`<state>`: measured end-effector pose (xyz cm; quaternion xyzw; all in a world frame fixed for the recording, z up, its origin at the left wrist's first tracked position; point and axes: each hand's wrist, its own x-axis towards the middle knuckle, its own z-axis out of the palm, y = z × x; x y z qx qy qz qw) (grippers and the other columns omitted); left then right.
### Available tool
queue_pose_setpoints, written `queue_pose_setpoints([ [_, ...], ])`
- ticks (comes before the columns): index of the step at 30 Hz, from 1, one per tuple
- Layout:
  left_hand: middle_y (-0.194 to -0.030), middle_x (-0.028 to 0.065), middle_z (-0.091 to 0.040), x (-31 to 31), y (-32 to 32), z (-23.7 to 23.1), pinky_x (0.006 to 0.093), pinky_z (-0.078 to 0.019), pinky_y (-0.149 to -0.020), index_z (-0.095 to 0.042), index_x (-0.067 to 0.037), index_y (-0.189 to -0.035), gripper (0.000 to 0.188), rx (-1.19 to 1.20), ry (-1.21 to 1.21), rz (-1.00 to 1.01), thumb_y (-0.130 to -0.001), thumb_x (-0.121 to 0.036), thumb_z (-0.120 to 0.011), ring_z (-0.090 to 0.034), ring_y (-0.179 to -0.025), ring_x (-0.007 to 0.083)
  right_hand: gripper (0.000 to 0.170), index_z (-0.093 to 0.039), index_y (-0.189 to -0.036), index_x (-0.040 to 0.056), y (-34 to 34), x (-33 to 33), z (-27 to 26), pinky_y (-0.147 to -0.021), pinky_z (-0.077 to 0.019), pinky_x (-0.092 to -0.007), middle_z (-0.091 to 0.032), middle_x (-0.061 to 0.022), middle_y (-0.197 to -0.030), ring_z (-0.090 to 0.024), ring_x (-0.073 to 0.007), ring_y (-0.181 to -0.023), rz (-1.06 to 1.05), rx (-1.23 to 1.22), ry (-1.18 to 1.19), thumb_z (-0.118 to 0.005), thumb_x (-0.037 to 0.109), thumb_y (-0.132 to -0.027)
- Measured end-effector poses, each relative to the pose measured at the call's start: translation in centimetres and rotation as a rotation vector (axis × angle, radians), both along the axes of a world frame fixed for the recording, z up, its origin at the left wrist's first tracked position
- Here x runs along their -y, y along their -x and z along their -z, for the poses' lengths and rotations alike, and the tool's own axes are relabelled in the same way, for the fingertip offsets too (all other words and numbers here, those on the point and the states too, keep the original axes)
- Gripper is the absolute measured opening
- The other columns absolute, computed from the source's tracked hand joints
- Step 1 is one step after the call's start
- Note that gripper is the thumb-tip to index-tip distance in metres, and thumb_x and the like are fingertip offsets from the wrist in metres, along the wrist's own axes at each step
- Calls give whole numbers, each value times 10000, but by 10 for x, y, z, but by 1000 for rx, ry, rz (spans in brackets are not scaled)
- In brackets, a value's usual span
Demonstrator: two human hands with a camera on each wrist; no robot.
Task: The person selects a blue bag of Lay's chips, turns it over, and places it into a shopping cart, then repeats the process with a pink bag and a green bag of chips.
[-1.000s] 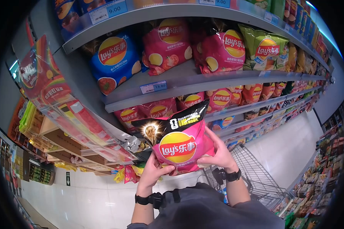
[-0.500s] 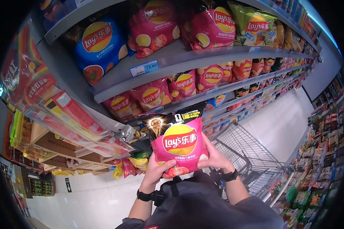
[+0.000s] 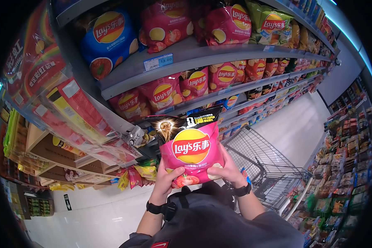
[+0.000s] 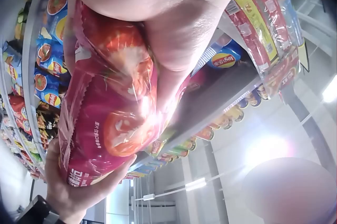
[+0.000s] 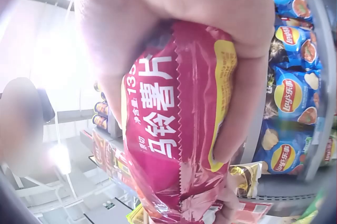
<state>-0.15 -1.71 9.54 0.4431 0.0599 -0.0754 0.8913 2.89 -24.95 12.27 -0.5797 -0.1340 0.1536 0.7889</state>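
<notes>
In the head view a pink and black chip bag (image 3: pixel 191 149) is held upright, its printed front towards the camera. My left hand (image 3: pixel 166 178) grips its lower left side, thumb on the front. The right hand (image 3: pixel 227 167) grips the lower right side the same way. Seen from below in the left wrist view, the bag (image 4: pixel 113 103) lies between the left hand (image 4: pixel 163 13) and the right hand (image 4: pixel 79 190). In the right wrist view the right hand (image 5: pixel 184 3) wraps round the bag's bottom (image 5: pixel 174 129); the fingers behind it are partly hidden.
Shelves (image 3: pixel 124 76) of chip bags run along the front, with a blue bag (image 3: pixel 108 43) at upper left. Hanging candy packs (image 3: pixel 72 103) are on the left. A wire shopping cart (image 3: pixel 264 165) stands at the right, beyond it a rack of packaged goods (image 3: pixel 339 173).
The bag has come more upright and slightly to the left, still held in both hands. The shelves have shifted up in view and more of the cart shows.
</notes>
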Motion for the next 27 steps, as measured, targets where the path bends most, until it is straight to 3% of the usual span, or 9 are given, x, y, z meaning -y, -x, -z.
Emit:
queue_pose_setpoints([
  [8,-1274,91,-581,-5,2,-1,348,-465,-1007,-404,-40,-1385,694,3,-56,11,-803,-49,-784,-578,-1163,188,940,-272,-1513,4,5,-5,7,-1105,-352,-337,-441,-92,-1442,-431,-171,-1321,69,59,36,-826,105,-761],
  [18,-1288,90,-571,-12,4,2,339,-459,-1006,-393,-36,-1399,715,80,-225,8,-813,-114,-795,-571,-1163,178,918,-279,-1513,12,11,-8,1,-1086,-377,-329,-473,-88,-1420,-461,-159,-1290,70,79,32,-816,77,-771],
  [27,-1292,99,-571,-7,10,2,332,-467,-991,-364,-29,-1425,701,194,-305,-25,-845,-79,-754,-574,-1145,169,906,-288,-1505,13,15,0,15,-1079,-388,-335,-484,-97,-1407,-473,-168,-1282,115,146,51,-813,71,-770],
])
